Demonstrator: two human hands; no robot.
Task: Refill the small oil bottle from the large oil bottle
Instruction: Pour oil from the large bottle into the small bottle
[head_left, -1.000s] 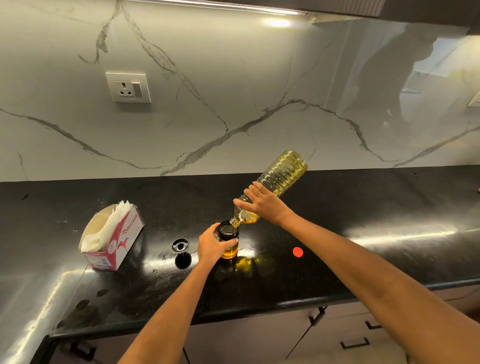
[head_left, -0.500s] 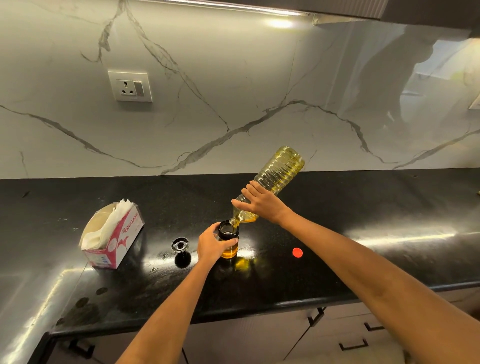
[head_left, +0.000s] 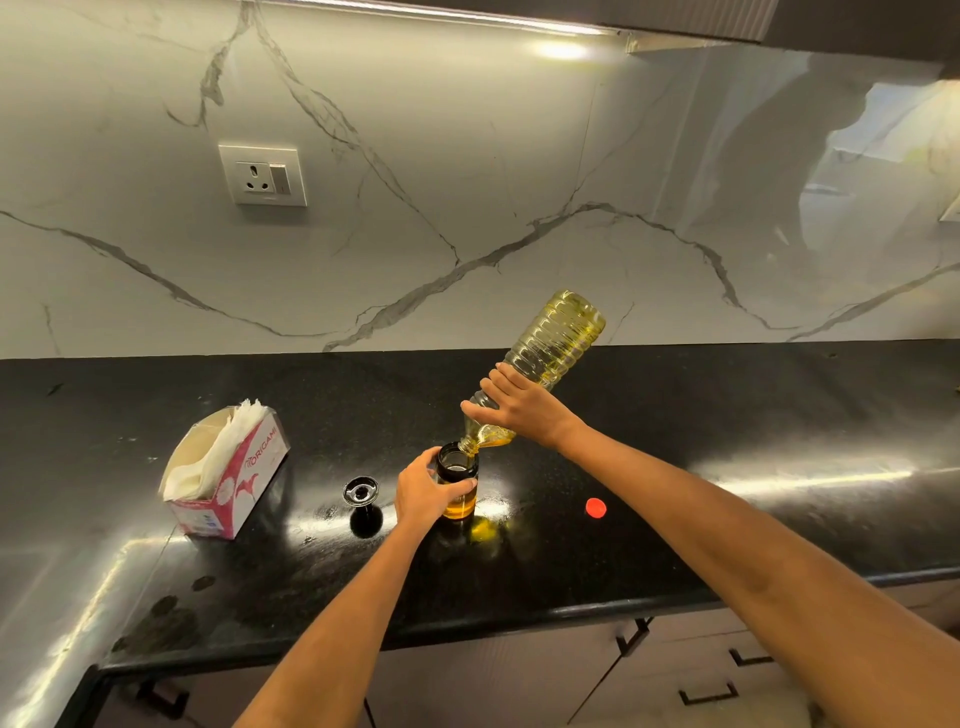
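The large clear plastic oil bottle (head_left: 556, 340) is tilted steeply, base up and to the right, its mouth over the small bottle's opening. My right hand (head_left: 519, 405) grips it round the shoulder and neck. Yellow oil runs from its mouth into the small glass bottle (head_left: 458, 486), which stands upright on the black counter with a dark collar and oil in its lower part. My left hand (head_left: 423, 491) holds the small bottle from the left side.
A black lid or spout (head_left: 361, 492) stands left of the small bottle. A red cap (head_left: 596, 507) lies to the right. An open tissue box (head_left: 226, 475) sits at the left. The counter's front edge (head_left: 467, 621) runs below, with drawers underneath.
The large bottle's base has risen a little, so it tilts more steeply. Both hands and the small bottle stay where they were.
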